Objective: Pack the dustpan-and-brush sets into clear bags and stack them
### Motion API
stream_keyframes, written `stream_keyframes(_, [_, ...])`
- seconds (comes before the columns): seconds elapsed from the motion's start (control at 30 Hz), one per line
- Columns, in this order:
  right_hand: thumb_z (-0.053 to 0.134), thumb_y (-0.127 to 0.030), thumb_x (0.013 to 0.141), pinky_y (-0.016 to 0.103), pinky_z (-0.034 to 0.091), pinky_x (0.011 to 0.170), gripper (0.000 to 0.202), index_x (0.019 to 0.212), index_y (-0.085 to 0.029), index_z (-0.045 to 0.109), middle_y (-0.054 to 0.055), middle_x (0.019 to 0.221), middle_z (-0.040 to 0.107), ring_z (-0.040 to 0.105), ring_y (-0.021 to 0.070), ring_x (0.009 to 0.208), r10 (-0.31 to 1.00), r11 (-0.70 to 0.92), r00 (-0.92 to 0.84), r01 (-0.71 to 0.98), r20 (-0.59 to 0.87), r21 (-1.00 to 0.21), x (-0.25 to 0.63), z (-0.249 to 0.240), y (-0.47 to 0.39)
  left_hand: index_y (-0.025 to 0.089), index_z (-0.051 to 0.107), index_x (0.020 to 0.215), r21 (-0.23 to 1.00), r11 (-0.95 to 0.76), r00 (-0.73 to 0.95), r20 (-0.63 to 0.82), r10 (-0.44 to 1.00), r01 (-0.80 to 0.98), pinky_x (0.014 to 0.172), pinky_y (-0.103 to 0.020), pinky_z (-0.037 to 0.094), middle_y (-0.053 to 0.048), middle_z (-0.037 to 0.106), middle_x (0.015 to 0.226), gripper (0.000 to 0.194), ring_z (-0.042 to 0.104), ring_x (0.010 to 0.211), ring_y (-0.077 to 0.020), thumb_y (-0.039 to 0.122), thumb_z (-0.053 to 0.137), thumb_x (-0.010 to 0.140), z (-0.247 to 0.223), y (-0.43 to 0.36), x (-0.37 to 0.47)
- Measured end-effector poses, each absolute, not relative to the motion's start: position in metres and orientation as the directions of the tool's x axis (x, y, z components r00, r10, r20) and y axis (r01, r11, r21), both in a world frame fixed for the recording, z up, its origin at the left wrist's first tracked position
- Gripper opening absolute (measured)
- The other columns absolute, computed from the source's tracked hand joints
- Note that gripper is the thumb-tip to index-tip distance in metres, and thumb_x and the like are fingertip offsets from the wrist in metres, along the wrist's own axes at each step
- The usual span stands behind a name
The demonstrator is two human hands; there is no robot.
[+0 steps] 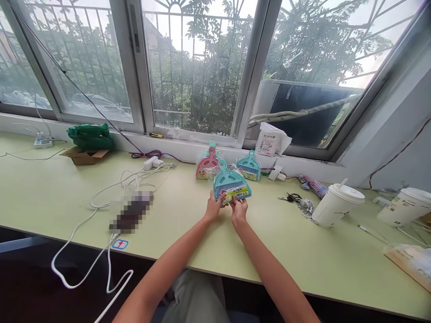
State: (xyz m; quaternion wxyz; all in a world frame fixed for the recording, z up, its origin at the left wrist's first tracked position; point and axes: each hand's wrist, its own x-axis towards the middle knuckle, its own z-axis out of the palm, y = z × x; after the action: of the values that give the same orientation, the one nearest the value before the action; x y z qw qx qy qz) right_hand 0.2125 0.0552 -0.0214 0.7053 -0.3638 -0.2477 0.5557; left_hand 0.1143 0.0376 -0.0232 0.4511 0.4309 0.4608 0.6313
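My left hand (213,207) and right hand (239,210) hold a labelled teal dustpan (227,178) by its lower edge, a pink dustpan (206,164) behind, another teal dustpan (248,165) near the windowsill (182,150).

Held at frame centre between left hand (213,207) and right hand (239,210): front dustpan set (230,178). Just behind, on the tabletop (188,215): dustpan stack (206,166) to the left, rear dustpan set (249,167) to the right. Farther right, keys (291,197), then cup (333,207). Upper left, bag (90,136) in or on carton (85,156), hard to tell which.
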Motion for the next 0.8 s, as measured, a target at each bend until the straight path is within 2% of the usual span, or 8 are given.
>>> stream_keyframes(0.17, [0.073,-0.016,0.062,0.027,0.059,0.076,0.036,0.094,-0.021,0.056,0.002,0.095,0.07,0.069,0.0155,0.086,0.995,0.056,0.104,-0.651,-0.015,-0.757,0.216,-0.012,0.055,0.021,0.049,0.099,0.964,-0.262,-0.405,0.225,0.886,-0.038,0.068,-0.029,0.053,-0.007,0.066,0.098,0.035,0.065,0.087,-0.02,0.051,0.055,0.082,-0.024,0.039,0.11])
stream_keyframes(0.27, [0.069,-0.021,0.07,0.03,0.06,0.072,0.025,0.093,-0.02,0.058,0.001,0.082,0.071,0.07,0.0158,0.073,0.995,-0.078,0.001,-0.648,-0.104,-0.758,0.223,-0.006,0.059,0.022,0.05,0.099,0.963,-0.257,-0.424,0.269,0.865,0.086,0.069,-0.029,0.051,-0.006,0.068,0.093,0.033,0.065,0.083,-0.0197,0.051,0.049,0.086,-0.023,0.036,0.106])
stream_keyframes(0.37, [0.065,-0.028,0.077,0.032,0.061,0.066,0.018,0.092,-0.019,0.059,0.0,0.073,0.07,0.069,0.0164,0.066,0.979,-0.154,0.004,-0.628,-0.202,-0.763,0.232,-0.003,0.065,0.021,0.049,0.099,0.933,-0.246,-0.38,0.334,0.862,0.263,0.072,-0.031,0.049,-0.006,0.069,0.089,0.028,0.065,0.083,-0.0211,0.048,0.043,0.09,-0.021,0.033,0.107])
stream_keyframes(0.47, [0.067,-0.03,0.077,0.031,0.06,0.068,0.023,0.096,-0.018,0.06,0.003,0.077,0.071,0.069,0.0168,0.069,0.97,-0.17,0.036,-0.61,-0.242,-0.774,0.241,-0.004,0.068,0.021,0.048,0.102,0.902,-0.251,-0.313,0.366,0.876,0.351,0.072,-0.032,0.048,-0.007,0.069,0.09,0.029,0.066,0.083,-0.0225,0.047,0.04,0.092,-0.02,0.03,0.11])
stream_keyframes(0.6, [0.067,-0.044,0.078,0.031,0.06,0.067,0.038,0.105,-0.017,0.06,0.005,0.081,0.071,0.069,0.0174,0.07,0.952,-0.229,0.043,-0.553,-0.302,-0.801,0.247,-0.002,0.071,0.021,0.047,0.104,0.879,-0.255,-0.285,0.386,0.877,0.403,0.07,-0.032,0.047,-0.008,0.07,0.09,0.033,0.066,0.083,-0.0238,0.051,0.038,0.092,-0.02,0.026,0.114])
stream_keyframes(0.8, [0.05,-0.063,0.083,0.029,0.058,0.067,0.053,0.113,-0.02,0.059,0.006,0.083,0.071,0.069,0.0173,0.075,0.947,-0.285,-0.017,-0.506,-0.321,-0.814,0.254,0.002,0.075,0.021,0.046,0.106,0.874,-0.277,-0.302,0.411,0.86,0.4,0.071,-0.033,0.047,-0.008,0.069,0.09,0.033,0.065,0.083,-0.0232,0.05,0.036,0.093,-0.02,0.02,0.118])
